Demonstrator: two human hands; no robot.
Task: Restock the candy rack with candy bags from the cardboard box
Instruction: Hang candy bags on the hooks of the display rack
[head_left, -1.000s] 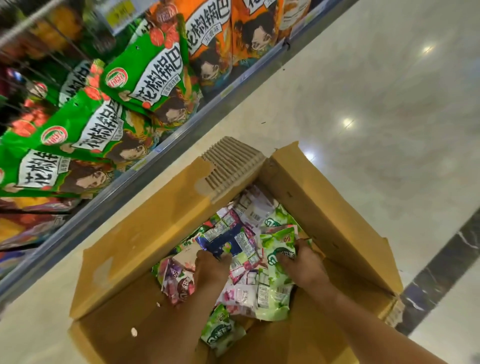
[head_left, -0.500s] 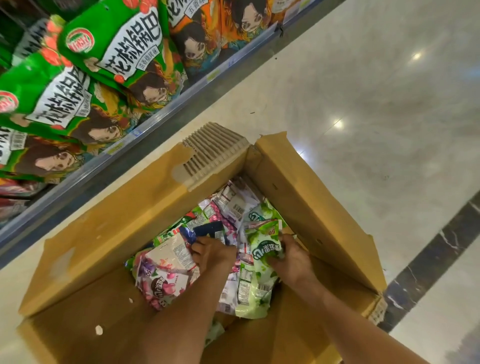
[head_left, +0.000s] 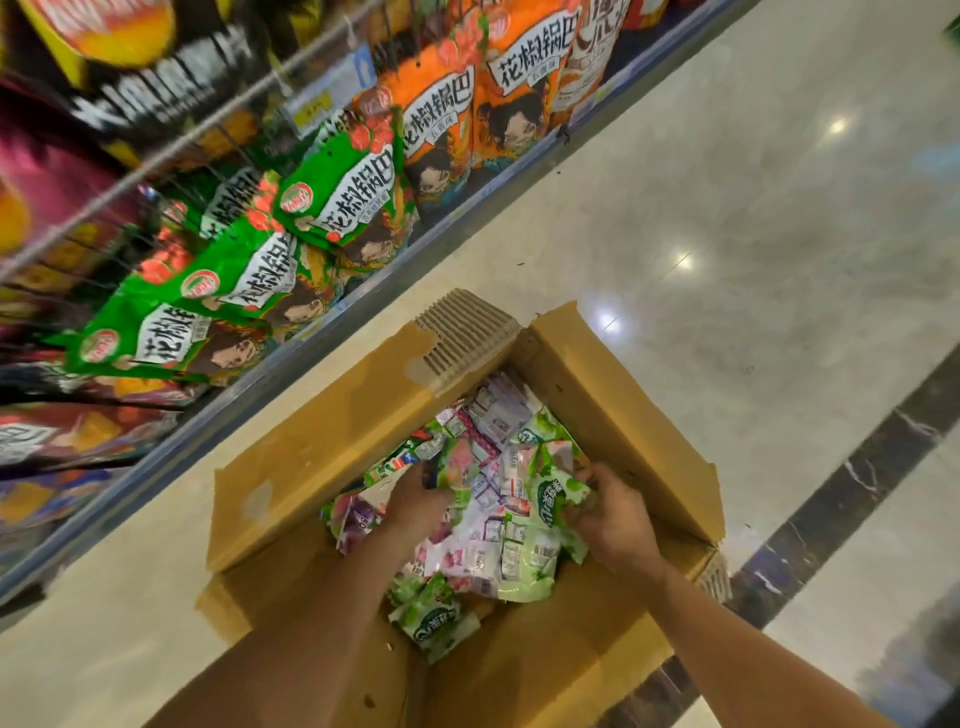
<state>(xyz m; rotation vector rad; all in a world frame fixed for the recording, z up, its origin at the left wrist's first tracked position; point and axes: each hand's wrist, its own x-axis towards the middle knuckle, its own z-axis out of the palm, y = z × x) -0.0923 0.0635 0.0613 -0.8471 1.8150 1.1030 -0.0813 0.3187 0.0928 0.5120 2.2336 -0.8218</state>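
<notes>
An open cardboard box (head_left: 332, 441) stands on the floor below me, its flaps spread outward. Inside lies a heap of small candy bags (head_left: 488, 540) in green, purple and pink-white wrappers. Both my hands are down in the box on a bundle of these bags. My left hand (head_left: 415, 501) grips the bundle's left side, fingers closed among the bags. My right hand (head_left: 615, 519) clasps its right side, closed on a green candy bag (head_left: 553, 501). One green bag (head_left: 434, 621) lies loose at the near end of the box.
A store rack (head_left: 291, 218) runs along the left, hung with large green and orange snack bags, its metal base rail (head_left: 322, 338) close to the box's left flap. Glossy pale floor (head_left: 727, 249) stretches to the right, crossed by a dark marble strip (head_left: 857, 493).
The view has tilted up, showing more of the rack. Both hands stay in the box and have gathered the bags more tightly, the bundle lifted slightly.
</notes>
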